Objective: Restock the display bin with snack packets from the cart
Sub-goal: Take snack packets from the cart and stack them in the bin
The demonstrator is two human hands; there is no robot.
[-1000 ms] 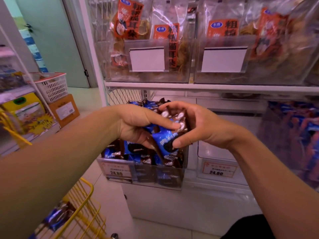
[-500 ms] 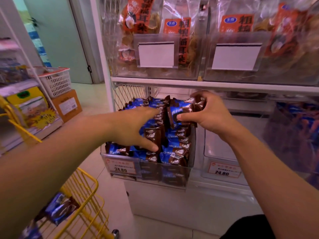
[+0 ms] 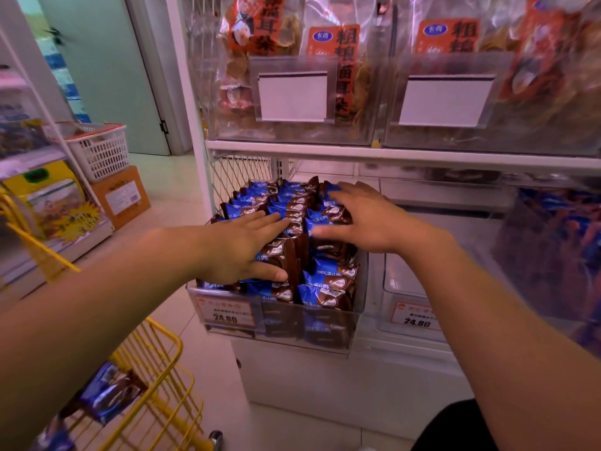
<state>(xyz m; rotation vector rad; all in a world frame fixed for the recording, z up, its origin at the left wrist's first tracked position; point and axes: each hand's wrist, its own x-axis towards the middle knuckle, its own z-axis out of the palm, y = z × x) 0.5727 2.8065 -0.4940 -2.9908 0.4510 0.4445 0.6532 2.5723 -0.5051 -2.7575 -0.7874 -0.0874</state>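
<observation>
Two flat hands lie on the blue-and-brown snack packets point(image 3: 294, 222) heaped in the clear display bin point(image 3: 356, 323) at centre frame: the left hand point(image 3: 242, 247) with straight fingers on the left rows, the right hand point(image 3: 367, 219) with spread, straight fingers on the right rows, neither gripping anything. The bin is filled above its front wall, under the white shelf point(image 3: 390, 154). More packets point(image 3: 109, 390) sit in the yellow wire cart point(image 3: 159, 382) at lower left, beside open floor.
</observation>
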